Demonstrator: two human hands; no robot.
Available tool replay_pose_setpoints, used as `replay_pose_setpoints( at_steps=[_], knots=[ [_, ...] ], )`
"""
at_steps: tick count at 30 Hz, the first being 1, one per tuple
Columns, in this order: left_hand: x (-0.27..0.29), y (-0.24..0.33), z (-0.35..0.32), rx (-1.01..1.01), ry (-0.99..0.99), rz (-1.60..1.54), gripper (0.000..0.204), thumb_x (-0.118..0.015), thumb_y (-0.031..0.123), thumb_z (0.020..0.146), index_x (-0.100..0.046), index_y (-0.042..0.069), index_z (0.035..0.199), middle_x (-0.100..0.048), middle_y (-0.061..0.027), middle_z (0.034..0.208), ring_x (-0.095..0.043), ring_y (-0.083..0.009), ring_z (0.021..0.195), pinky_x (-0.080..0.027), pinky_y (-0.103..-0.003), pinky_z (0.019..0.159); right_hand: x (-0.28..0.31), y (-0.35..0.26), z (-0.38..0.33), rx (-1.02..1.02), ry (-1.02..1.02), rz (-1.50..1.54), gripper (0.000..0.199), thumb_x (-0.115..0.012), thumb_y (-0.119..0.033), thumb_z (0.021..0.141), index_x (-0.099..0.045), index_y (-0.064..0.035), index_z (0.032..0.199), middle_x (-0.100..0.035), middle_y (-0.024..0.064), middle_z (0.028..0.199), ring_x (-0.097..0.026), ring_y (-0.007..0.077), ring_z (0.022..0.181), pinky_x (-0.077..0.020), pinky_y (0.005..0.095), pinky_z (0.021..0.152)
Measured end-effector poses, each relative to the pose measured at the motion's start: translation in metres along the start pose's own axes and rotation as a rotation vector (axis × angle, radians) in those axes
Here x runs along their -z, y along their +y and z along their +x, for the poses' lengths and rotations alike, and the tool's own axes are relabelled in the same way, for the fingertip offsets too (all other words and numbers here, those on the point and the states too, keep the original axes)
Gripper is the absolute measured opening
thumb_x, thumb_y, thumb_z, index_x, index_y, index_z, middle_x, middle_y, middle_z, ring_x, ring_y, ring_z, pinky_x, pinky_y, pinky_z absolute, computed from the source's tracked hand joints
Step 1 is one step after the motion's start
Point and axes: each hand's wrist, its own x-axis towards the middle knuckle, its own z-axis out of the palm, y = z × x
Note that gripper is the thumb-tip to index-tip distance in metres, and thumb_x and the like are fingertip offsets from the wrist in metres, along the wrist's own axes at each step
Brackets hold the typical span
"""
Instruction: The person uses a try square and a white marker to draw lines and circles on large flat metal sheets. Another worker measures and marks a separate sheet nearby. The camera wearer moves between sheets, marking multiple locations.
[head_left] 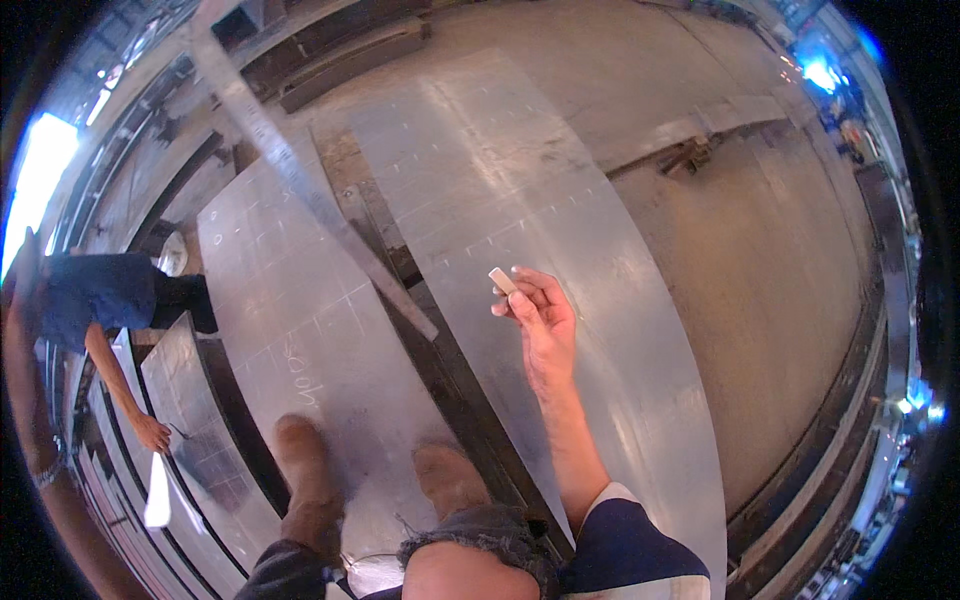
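My right hand [545, 322] is raised over a grey steel plate [520, 215], pinching a small flat beige stick of chalk [503, 281] between thumb and fingers. At the far left edge my left arm reaches up, and my left hand [28, 265] is dark and blurred, so its fingers cannot be made out. A long steel ruler [330, 215] stretches from the upper left to the gap between two plates. White lines and handwritten marks show on the left plate [350, 330]; short white ticks show on the right one.
My brown boots [300, 450] stand on the left plate. Dark gaps and beams run between the plates. At the left another person in a dark blue shirt [95, 295] reaches a hand [152, 435] down to a narrower plate [200, 410]. Bright blue welding light [822, 75] flares at upper right.
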Motion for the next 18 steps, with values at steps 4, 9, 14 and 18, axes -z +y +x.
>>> replay_pose_setpoints(
  at_steps=[4,9,14,18],
  knots=[
    [-0.056,-0.025,0.051,-0.006,-0.013,-0.155,0.044,-0.060,0.048,0.095,-0.071,0.005,0.095,-0.058,0.0009,0.077,-0.045,-0.0075,0.064,-0.033,-0.021,0.058,-0.027,-0.012,0.000,0.088,-0.023,0.041,0.026,-0.066,-0.009,0.092,-0.059,-0.0009,0.116,-0.069,0.0127,0.104,-0.067,0.0224,0.095,-0.0539,0.0361,0.083],
    [-0.136,-0.008,0.102,-0.106,-0.182,-0.237,0.049,-0.061,0.053,0.094,-0.071,0.005,0.087,-0.056,0.0049,0.072,-0.043,-0.0038,0.061,-0.031,-0.019,0.056,-0.004,-0.044,-0.022,0.255,0.026,0.114,0.019,-0.066,-0.007,0.091,-0.059,-0.0022,0.108,-0.068,0.0130,0.104,-0.068,0.0245,0.096,-0.0537,0.0359,0.083],
    [-0.160,0.041,0.123,-0.175,-0.059,-0.438,0.045,-0.062,0.049,0.095,-0.072,0.005,0.091,-0.059,0.0042,0.075,-0.043,-0.0021,0.064,-0.030,-0.020,0.056,0.021,-0.073,-0.035,0.363,0.122,0.095,0.016,-0.065,-0.005,0.090,-0.055,-0.0053,0.102,-0.064,0.0119,0.103,-0.066,0.0255,0.095,-0.0523,0.0367,0.081],
    [-0.180,0.046,0.161,-0.289,-0.212,-0.358,0.040,-0.061,0.048,0.096,-0.070,0.010,0.085,-0.056,0.0059,0.073,-0.039,-0.0022,0.061,-0.028,-0.019,0.056,0.032,-0.091,-0.045,0.512,0.199,0.045,0.018,-0.064,0.005,0.087,-0.055,-0.0058,0.099,-0.064,0.0125,0.102,-0.065,0.0246,0.095,-0.0534,0.0366,0.081]
  ],
)
